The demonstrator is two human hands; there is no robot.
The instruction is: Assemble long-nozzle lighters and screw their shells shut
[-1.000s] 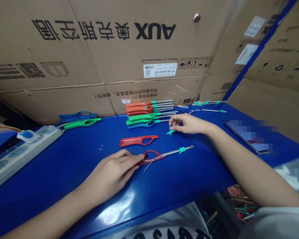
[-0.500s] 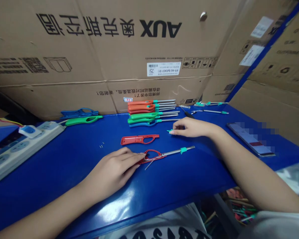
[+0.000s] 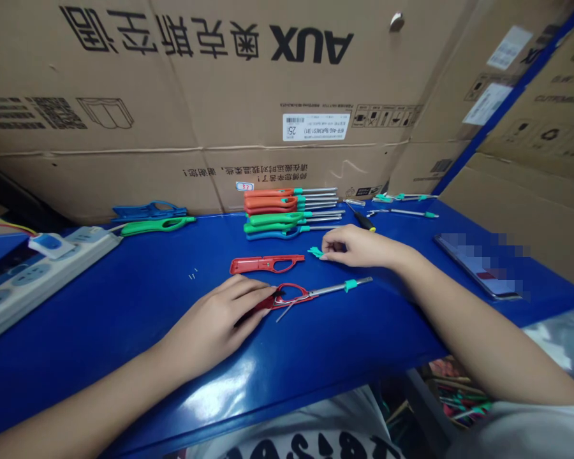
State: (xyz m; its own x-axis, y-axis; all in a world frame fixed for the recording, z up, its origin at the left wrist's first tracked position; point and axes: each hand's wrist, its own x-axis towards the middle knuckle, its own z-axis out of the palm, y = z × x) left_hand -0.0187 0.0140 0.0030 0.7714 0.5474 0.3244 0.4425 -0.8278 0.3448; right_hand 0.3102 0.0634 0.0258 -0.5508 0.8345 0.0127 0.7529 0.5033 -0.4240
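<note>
My left hand [image 3: 222, 312] is closed over the handle end of an opened red lighter half [image 3: 309, 296], pressing it to the table. A wire runs in its open side, and a thin stem sticks out below. From its front extends a metal tube [image 3: 329, 290] with a teal collar [image 3: 351, 285] around it. My right hand [image 3: 356, 247] pinches a small teal plastic lighter part [image 3: 315, 252] just above the table. The matching red shell half [image 3: 249, 264] lies behind the opened lighter. My palm and fingers hide the lighter's handle end.
Several assembled lighters [image 3: 270, 219] are stacked at the back, with a screwdriver [image 3: 364, 220] to their right. Green [image 3: 148, 226] and blue shells lie at back left, beside a power strip [image 3: 52, 271]. A phone [image 3: 478, 268] lies at right. Cardboard [image 3: 196, 115] walls the back.
My right hand has moved slightly left with the teal part, which now shows more of its shape. My left hand stays on the red lighter half. The view has shifted slightly.
</note>
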